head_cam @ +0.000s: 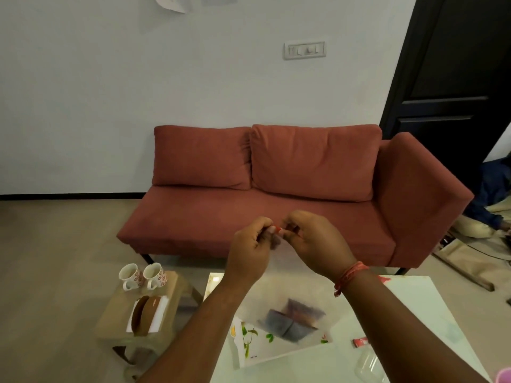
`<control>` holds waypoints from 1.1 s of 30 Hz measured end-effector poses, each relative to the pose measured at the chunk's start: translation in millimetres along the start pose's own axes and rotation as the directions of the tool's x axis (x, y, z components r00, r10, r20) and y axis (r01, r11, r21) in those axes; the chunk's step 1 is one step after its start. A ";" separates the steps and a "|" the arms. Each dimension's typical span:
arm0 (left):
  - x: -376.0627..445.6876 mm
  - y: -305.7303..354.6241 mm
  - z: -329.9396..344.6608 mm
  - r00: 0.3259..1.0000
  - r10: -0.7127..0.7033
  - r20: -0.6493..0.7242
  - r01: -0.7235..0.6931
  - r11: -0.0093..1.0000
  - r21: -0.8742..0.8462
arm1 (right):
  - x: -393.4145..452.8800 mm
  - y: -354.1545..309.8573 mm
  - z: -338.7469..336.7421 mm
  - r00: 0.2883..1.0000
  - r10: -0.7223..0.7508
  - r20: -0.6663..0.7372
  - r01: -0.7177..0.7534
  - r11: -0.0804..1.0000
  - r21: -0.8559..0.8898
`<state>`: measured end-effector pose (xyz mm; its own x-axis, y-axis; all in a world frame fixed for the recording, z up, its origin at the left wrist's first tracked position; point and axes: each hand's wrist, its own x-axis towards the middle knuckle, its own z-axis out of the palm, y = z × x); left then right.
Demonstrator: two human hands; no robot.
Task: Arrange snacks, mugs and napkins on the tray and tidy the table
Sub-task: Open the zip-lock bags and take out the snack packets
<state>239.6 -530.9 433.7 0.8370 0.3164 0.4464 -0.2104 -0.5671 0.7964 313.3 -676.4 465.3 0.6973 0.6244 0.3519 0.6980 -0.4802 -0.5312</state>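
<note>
Together, left hand and right hand pinch a translucent bag (contents blurred).

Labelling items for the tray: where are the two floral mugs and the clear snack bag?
Left floral mug (130, 275), head view, its white side.
Right floral mug (154, 275), head view, its side.
Clear snack bag (293, 316), head view, its lower part.

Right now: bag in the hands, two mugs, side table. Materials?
Bag: thin translucent plastic, hazy; dark snacks show through it. Both the left hand and right hand pinch its top. Mugs: probably glazed ceramic, glossy white with red floral print. Side table: looks like pale matte wood or laminate; hard to tell which.
</note>
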 end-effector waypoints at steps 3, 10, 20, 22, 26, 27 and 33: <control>-0.3 0.0 1.7 1.000 0.018 -0.024 -0.017 0.999 0.032 | -2.8 2.8 -3.5 1.000 0.003 0.006 -0.003 0.999 -0.044; 13.3 -15.3 -19.6 0.976 -0.125 -0.178 0.113 0.991 -0.075 | -15.8 23.7 -15.2 0.996 0.086 0.010 -0.085 0.994 -0.075; 35.2 -27.7 -63.3 0.963 -0.123 -0.238 0.104 0.990 -0.091 | -28.5 44.8 -15.5 0.978 0.210 -0.018 -0.210 0.975 -0.073; 38.4 -31.8 -68.5 0.961 -0.132 -0.241 0.111 0.989 -0.099 | -28.4 46.2 -16.4 0.978 0.205 -0.034 -0.207 0.973 -0.098; 44.3 -37.9 -72.7 0.961 -0.134 -0.241 0.106 0.986 -0.127 | -29.0 47.8 -15.5 0.975 0.219 -0.039 -0.222 0.969 -0.111; 45.7 -38.6 -72.7 0.962 -0.137 -0.234 0.106 0.984 -0.140 | -28.9 47.0 -15.3 0.973 0.227 -0.036 -0.229 0.970 -0.085; 56.2 -34.6 -73.9 0.979 -0.107 -0.174 0.074 0.979 -0.189 | -22.4 38.0 -19.8 0.941 0.247 0.232 -0.269 0.961 0.066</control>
<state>256.5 -437.3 461.4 0.7538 0.5031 0.4226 -0.2396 -0.3884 0.8898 327.3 -720.8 452.5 0.7911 0.6114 0.0212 0.4726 -0.5887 -0.6558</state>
